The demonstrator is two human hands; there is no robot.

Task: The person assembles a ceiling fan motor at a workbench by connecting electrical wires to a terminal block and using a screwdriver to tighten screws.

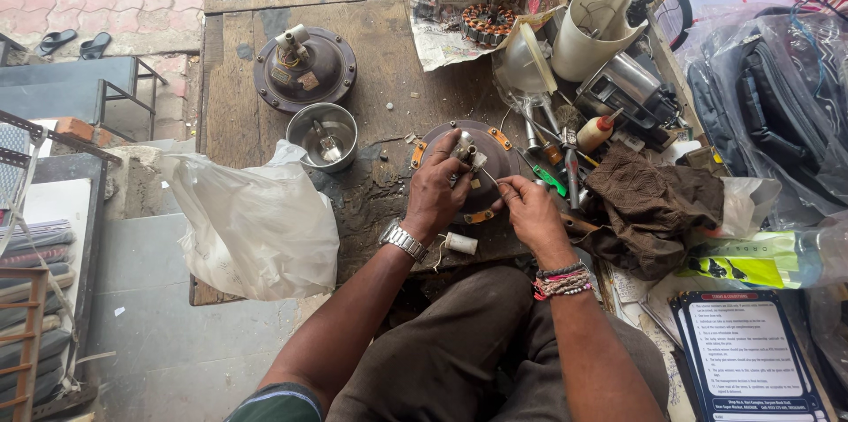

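A round brown fan motor housing [495, 144] with orange brackets lies on the wooden workbench [389, 60] right in front of me. My left hand [437, 188] rests on top of it and grips the short shaft and wires at its centre. Close beside it, my right hand [530, 210] pinches a thin wire that runs to that shaft. A small white spool of thread [460, 244] lies at the bench's near edge, between my wrists.
A second brown motor housing [305, 69] and a steel bowl [322, 135] sit at the left. A white plastic bag [256, 219] hangs over the bench edge. Tools, a glue bottle [596, 132], a brown cloth [654, 201], white plastic cups and a copper stator clutter the right.
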